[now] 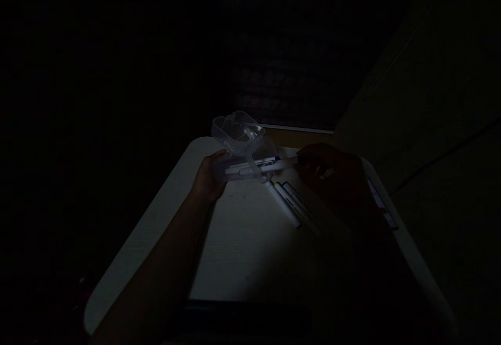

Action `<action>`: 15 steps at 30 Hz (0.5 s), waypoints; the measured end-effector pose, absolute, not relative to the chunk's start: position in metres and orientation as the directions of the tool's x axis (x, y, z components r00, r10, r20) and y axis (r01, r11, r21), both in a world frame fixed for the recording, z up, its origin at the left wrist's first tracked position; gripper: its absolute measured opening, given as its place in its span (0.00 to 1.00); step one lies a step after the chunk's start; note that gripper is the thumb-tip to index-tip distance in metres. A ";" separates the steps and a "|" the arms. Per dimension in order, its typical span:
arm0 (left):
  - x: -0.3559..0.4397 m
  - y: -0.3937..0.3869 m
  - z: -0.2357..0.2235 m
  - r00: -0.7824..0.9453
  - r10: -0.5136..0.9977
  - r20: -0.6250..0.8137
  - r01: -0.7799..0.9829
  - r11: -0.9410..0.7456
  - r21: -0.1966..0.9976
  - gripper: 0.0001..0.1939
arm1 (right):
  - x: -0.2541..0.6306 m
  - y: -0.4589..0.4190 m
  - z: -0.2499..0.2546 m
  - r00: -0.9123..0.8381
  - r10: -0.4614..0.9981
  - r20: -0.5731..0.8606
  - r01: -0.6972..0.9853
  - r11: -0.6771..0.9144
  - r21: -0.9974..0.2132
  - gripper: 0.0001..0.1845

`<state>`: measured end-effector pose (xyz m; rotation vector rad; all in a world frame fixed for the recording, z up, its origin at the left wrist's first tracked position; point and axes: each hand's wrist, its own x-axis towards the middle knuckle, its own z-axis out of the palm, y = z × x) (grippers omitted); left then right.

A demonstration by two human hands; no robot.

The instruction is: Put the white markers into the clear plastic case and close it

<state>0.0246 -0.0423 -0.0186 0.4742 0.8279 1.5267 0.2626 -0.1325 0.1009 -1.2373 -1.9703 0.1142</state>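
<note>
In dim light, my left hand (210, 178) grips a clear plastic case (238, 135) by its left end, just above the table. The case's lid stands open, and a few white markers (250, 163) lie inside it. My right hand (323, 167) is closed at the right of the case, its fingers pinching the end of a white marker (279, 165) that reaches into the case opening. Below, several white markers (285, 205) lie side by side on the table; shadow covers part of them.
The pale table (230, 251) has rounded corners. A phone-like flat object (381, 202) lies near its right edge. A dark long shape (246, 316) runs along the front edge. A wall (442, 152) with a cable stands at the right.
</note>
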 end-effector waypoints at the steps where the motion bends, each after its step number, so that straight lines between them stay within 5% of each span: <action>1: 0.024 -0.042 -0.019 -0.138 0.974 -0.178 -0.678 0.038 0.734 0.09 | 0.263 -0.132 0.100 -0.213 0.800 0.561 0.722 0.516 -0.462 0.06; 10: 0.026 -0.043 -0.017 -0.111 0.985 -0.134 -0.680 0.023 0.733 0.07 | 0.263 -0.126 0.097 -0.173 0.913 0.368 0.781 0.355 -0.513 0.09; 15: 0.025 -0.043 -0.017 -0.107 0.982 -0.155 -0.676 0.042 0.735 0.07 | 0.272 -0.109 0.080 -0.259 0.964 0.057 0.922 0.264 -0.284 0.17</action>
